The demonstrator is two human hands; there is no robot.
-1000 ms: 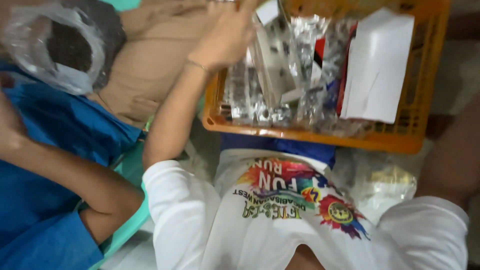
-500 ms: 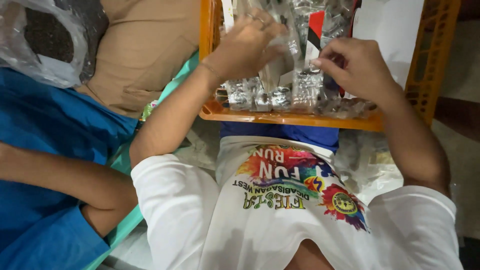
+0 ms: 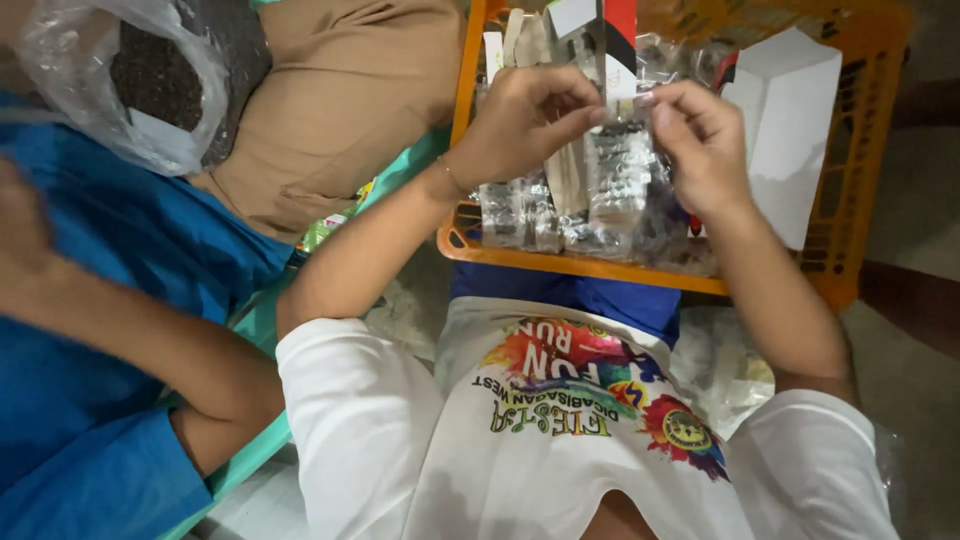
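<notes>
An orange plastic crate [image 3: 850, 190] rests on my lap, full of several small clear packets with dark contents. Both hands are raised over it. My left hand [image 3: 525, 115] and my right hand [image 3: 695, 140] pinch the top of one clear packet [image 3: 620, 165] between their fingertips, so it hangs down above the others. A red, white and black card [image 3: 620, 30] stands upright just behind the held packet. A white paper bag [image 3: 790, 120] leans inside the crate on the right.
Another person in blue clothes sits close at my left, a forearm [image 3: 130, 340] bent across the lap. A clear plastic bag of dark grains [image 3: 150, 80] lies at top left on tan cloth [image 3: 340, 110]. A teal seat edge [image 3: 260, 320] runs between us.
The view has shifted and both my hands have come together, now pinching one packet above the crate. One second ago only my left hand reached into the crate.
</notes>
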